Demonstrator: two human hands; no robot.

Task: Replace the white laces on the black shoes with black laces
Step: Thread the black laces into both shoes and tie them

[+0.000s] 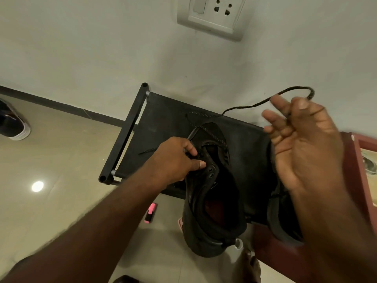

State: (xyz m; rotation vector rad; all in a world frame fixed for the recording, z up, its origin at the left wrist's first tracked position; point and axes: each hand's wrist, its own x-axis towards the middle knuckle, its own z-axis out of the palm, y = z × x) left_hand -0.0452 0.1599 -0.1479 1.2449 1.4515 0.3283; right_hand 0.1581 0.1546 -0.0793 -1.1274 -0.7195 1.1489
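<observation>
A black shoe (214, 203) lies on a black fabric rack (163, 119), its heel hanging over the near edge. My left hand (175, 160) grips the shoe's left eyelet flap between thumb and fingers. My right hand (302, 144) is raised to the right, palm towards me, pinching a black lace (263, 102) that loops above the fingers and runs down towards the shoe. A dark speckled lace (212, 131) crosses the shoe's front eyelets. A second black shoe (285, 217) lies partly hidden behind my right forearm.
A pink highlighter (150, 213) lies on the beige tiled floor under the rack's near edge. Another shoe with a white sole (14, 123) sits at far left. A white wall socket (212, 15) is above. Red furniture (363, 160) stands at right.
</observation>
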